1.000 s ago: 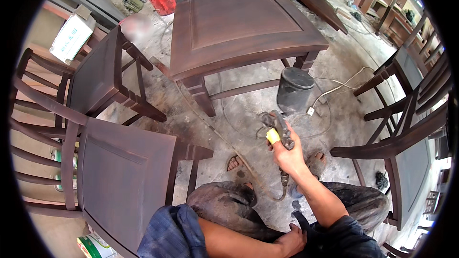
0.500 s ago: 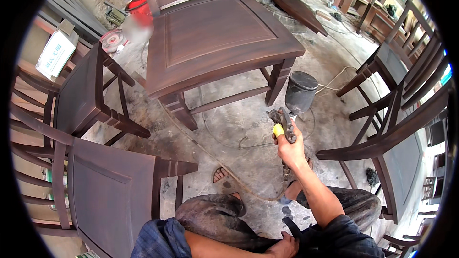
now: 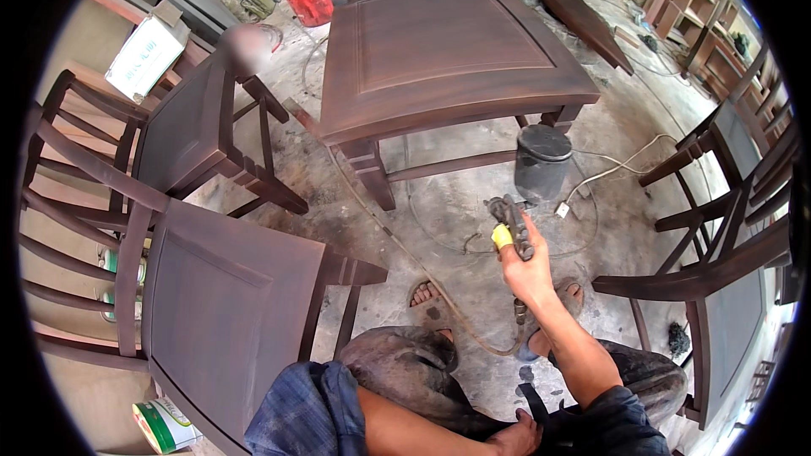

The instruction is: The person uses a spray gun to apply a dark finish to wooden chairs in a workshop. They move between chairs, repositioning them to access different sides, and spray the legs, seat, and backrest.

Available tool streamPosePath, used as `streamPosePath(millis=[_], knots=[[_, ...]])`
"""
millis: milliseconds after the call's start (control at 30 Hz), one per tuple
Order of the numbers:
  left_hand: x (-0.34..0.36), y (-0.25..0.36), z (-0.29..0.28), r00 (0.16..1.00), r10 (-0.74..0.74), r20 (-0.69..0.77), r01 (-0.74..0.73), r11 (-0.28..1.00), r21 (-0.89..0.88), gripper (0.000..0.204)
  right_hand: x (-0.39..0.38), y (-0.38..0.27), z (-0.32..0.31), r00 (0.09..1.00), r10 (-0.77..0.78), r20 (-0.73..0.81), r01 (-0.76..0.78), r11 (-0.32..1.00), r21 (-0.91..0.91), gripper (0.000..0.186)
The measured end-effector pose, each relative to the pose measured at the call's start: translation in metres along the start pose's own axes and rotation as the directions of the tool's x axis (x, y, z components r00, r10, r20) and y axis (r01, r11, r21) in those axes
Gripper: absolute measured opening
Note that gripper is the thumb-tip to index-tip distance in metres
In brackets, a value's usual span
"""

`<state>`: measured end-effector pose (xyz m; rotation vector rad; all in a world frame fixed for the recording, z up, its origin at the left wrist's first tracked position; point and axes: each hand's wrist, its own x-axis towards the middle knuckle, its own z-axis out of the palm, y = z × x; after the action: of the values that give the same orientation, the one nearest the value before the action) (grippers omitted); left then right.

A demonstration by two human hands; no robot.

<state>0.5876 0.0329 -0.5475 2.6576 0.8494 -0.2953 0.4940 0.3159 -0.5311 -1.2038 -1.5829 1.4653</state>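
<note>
My right hand (image 3: 528,274) grips a dark, stained spray gun (image 3: 513,224), yellow wrapping around one finger. A black cup (image 3: 543,171) sits just beyond the gun and seems joined to it; the joint is hard to see. At the gun's lower end, a hose (image 3: 439,308) runs off across the floor. The cup hides part of the front right leg of a dark brown wooden chair (image 3: 456,38) that stands ahead of me. Low over my lap, my left hand (image 3: 515,437) is curled beside a dark strip (image 3: 534,404); what its fingers close on is hidden.
Two more chairs stand at left, one near (image 3: 224,287) and one farther (image 3: 186,131). Others crowd the right, including a close chair (image 3: 735,338). A red bucket (image 3: 308,0), a white box (image 3: 145,57), a cable (image 3: 612,171) and a long dark board (image 3: 583,21) lie farther off.
The view has swung left, so the chairs sit farther right in it. My right hand and the spray gun have shifted left relative to the front chair, whose right leg the cup now covers.
</note>
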Motion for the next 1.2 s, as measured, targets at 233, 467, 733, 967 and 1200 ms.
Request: streamPosePath(millis=[233,467,733,967,1200], knots=[[-0.015,-0.010,-0.013,0.997,0.058,0.059,-0.064,0.993,0.102,0.048,-0.006,0.000,0.041,0.985,0.045,0.165,-0.056,0.996,0.065,0.053],[-0.001,-0.004,-0.007,0.998,0.028,0.052,-0.026,0.999,-0.043,0.045,-0.001,-0.014,0.034,0.977,0.111,0.180,-0.125,0.989,0.073,0.055],[-0.001,0.000,-0.013,1.000,-0.008,0.028,0.009,1.000,-0.023,0.046,0.008,-0.027,0.030,0.985,0.085,0.149,-0.106,0.984,0.142,0.054],[-0.029,-0.013,-0.041,0.996,0.064,0.068,-0.077,0.978,0.193,0.051,-0.003,-0.020,0.051,0.984,0.066,0.166,-0.077,0.995,0.063,0.054],[-0.030,-0.015,-0.054,0.996,0.047,0.076,-0.057,0.990,0.126,0.050,-0.012,0.014,0.038,0.904,-0.368,0.215,0.341,0.927,0.154,0.050]])
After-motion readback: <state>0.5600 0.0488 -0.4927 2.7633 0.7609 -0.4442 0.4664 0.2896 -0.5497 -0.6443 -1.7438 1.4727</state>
